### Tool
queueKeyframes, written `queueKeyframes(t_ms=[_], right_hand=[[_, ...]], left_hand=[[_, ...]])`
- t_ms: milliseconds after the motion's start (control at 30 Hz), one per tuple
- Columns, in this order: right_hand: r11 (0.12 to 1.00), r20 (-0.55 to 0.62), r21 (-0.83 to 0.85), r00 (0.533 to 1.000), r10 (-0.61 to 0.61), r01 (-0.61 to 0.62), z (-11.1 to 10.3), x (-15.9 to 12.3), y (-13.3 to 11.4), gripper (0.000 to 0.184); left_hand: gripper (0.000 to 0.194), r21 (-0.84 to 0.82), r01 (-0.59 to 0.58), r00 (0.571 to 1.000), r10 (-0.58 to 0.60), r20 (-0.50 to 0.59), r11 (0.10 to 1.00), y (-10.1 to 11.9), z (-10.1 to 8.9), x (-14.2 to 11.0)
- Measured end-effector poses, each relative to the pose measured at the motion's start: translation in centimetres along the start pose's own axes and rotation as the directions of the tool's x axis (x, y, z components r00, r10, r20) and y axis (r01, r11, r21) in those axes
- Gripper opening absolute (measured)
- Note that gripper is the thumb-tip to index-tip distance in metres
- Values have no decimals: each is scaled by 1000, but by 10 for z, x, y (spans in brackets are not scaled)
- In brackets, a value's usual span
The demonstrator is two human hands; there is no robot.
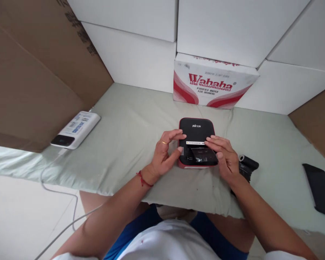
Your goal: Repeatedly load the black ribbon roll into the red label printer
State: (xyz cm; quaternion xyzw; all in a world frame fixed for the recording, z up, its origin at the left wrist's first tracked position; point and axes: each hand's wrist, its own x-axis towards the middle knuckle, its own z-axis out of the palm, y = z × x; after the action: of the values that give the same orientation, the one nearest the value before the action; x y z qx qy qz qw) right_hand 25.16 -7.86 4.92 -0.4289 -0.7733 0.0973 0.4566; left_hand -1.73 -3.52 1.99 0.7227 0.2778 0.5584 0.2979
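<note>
White shirt [165,243] nearest, then green cloth [141,108] bearing the black-and-red device [196,130]. Left hand [162,155] and right hand [229,157], thumbs apart from fingers, flank and touch it, seemingly steadying it; the next move probably calls for gentle handling of its dark film [204,156].

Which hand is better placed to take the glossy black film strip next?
Probably the right hand: its thumb is beside the glossy black film strip. The left hand is at the left edge of the red-edged black boxy device.
</note>
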Motion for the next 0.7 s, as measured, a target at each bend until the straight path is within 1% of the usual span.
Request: queueKeyframes(t_ms=[67, 133, 167, 200, 233, 300, 333, 400, 467, 567, 700], right_hand=[[998, 56, 15, 997, -59, 58, -4, 0, 0, 54], [995, 104, -11, 989, -101, 103, -6, -1, -4, 67], [991, 110, -55, 988, -112, 119, -6, -2, -8, 75], [985, 104, -112, 988, -117, 129, -6, -3, -13, 81], [976, 83, -173, 989, -119, 131, -4, -4, -18, 82], [956, 13, -269, 993, -116, 115, -1, -5, -31, 73], [948, -17, -301, 993, -114, 103, 0, -6, -38, 66], [937, -39, -337, 994, -106, 87, 3, -5, -50, 48], [933, -31, -346, 993, -113, 95, 4, -4, -58, 36], [937, -42, -332, 990, -131, 110, 6, -2, -64, 35], [923, -64, -373, 989, -131, 98, 7, -2, -65, 37]], left_hand=[[62, -81, 52, 998, -53, -20, 995, -9, 3, 2], [83, -147, 121, 992, -125, -19, 982, -20, 5, 5], [96, -172, 167, 985, -171, -7, 971, -25, 5, 7], [108, -203, 216, 976, -216, 21, 955, -30, 5, 9], [117, -242, 261, 965, -254, 61, 934, -35, 5, 10], [128, -336, 331, 942, -291, 166, 882, -42, 4, 11], [129, -380, 354, 932, -289, 218, 854, -44, 4, 11], [130, -445, 382, 916, -268, 298, 810, -46, 3, 9], [129, -485, 400, 906, -255, 339, 778, -45, 3, 8], [128, -528, 410, 905, -258, 339, 744, -43, 5, 7], [123, -563, 416, 907, -275, 320, 715, -38, 10, 11]])
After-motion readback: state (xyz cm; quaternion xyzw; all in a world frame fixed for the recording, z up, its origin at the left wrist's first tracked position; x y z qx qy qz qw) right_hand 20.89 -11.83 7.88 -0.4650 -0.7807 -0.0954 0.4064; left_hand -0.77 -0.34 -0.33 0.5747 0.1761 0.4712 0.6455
